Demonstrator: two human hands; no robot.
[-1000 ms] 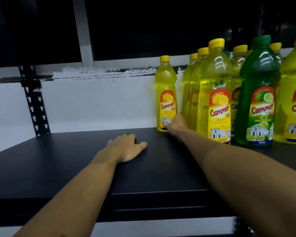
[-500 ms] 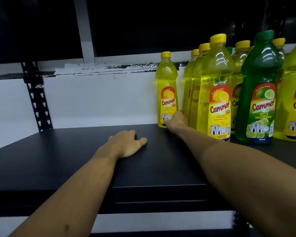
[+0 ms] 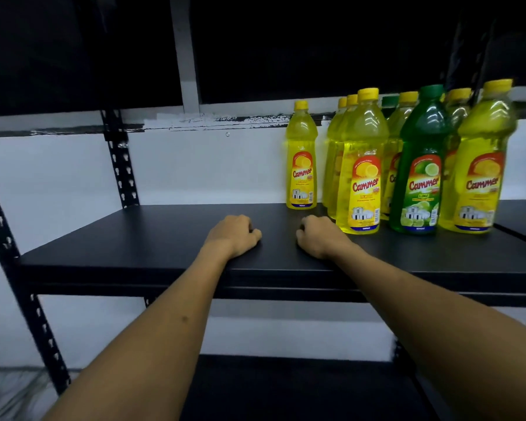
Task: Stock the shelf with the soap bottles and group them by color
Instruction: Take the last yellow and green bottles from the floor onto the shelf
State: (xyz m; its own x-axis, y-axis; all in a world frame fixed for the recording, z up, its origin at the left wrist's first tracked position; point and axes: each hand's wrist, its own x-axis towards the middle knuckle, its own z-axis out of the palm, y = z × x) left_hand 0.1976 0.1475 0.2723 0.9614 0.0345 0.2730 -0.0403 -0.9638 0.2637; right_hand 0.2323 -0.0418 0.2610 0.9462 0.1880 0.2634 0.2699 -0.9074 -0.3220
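Observation:
A slim yellow lemon soap bottle [image 3: 301, 165] stands alone at the back of the black shelf [image 3: 134, 238]. To its right stand several larger yellow bottles, the nearest one [image 3: 362, 180] at the front. A green lime bottle [image 3: 419, 180] stands among them, next to another yellow bottle [image 3: 480, 177]. A second green cap [image 3: 389, 101] peeks out behind. My left hand [image 3: 234, 235] rests on the shelf with loosely curled fingers and holds nothing. My right hand [image 3: 319, 237] rests beside it, also loosely curled, just left of the nearest yellow bottle and not touching it.
The left half of the shelf is bare. Black perforated uprights [image 3: 120, 159] stand at the back left and at the near left [image 3: 12, 268]. A lower black shelf [image 3: 286, 390] lies beneath. A white wall runs behind.
My right hand has drawn back from the base of the slim yellow bottle toward the shelf's front. My left hand's fingers have curled in. The view has pulled back from the shelf.

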